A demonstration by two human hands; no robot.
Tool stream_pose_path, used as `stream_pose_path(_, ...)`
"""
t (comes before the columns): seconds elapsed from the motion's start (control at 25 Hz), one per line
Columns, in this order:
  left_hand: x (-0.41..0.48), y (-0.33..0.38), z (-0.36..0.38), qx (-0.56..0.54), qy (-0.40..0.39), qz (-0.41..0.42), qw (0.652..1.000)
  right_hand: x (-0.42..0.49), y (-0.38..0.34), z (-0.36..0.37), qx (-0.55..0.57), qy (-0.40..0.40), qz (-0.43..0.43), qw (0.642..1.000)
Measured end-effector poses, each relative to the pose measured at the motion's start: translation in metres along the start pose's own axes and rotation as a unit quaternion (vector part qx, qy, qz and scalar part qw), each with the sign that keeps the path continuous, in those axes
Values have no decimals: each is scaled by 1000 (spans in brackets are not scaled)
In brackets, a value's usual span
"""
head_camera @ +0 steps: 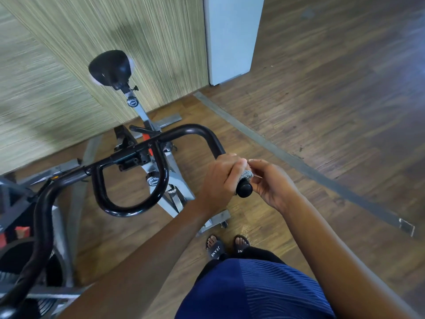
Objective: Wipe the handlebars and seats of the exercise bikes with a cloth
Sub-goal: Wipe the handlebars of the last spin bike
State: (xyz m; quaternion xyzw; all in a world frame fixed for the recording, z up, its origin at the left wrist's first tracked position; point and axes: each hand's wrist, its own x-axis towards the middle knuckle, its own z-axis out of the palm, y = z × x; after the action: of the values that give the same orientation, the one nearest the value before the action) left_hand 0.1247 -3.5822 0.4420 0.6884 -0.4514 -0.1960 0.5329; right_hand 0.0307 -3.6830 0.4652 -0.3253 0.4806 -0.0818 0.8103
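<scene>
The left hand [220,178] curls around a grey cloth [246,174] wrapped on one end of the black handlebar [190,130]. The right hand [271,185] pinches the cloth's edge. The black seat [110,67] stands beyond.

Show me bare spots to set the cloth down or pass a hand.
Free: wood floor right of the grey strip; the gap inside the handlebar loop. Crowded: the grip end, where left hand and right hand meet on the cloth.

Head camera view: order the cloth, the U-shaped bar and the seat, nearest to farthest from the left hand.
1. cloth, gripped in the left hand on the handlebar end.
2. U-shaped bar, left of it, mid-handlebar.
3. seat, farthest, by the wall.
</scene>
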Motion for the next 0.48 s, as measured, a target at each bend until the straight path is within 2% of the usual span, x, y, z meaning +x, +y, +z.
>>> stream_pose_path(0.08, -8, 12, 3, -39, 6, 19, 999, -1, 2, -1, -19, -14, 0, 1000)
stream_pose_path(0.16, -12, 14, 7, -103, 24, -18, 994, -2, 4, -1, -54, -28, -11, 998)
stream_pose_path(0.2, -12, 17, 9, -154, 63, -62, 984, -3, 4, -2, -79, -31, -20, 996)
stream_pose_path(0.24, -14, 20, 10, -205, 134, -108, 964, -4, 4, -1, -102, -29, -35, 994)
stream_pose_path(0.32, -17, 27, 10, -279, 317, -163, 892, -4, 4, 0, -125, -29, -89, 988)
stream_pose_path(0.36, -18, 32, 10, -302, 382, -164, 858, -4, 4, 1, -126, -34, -119, 984)
stream_pose_path(0.4, -19, 39, 12, -312, 415, -155, 840, -5, 4, 2, -122, -43, -143, 981)
stream_pose_path(0.48, -24, 49, 20, -287, 422, -141, 848, -7, 9, 7, -97, -57, -169, 979)
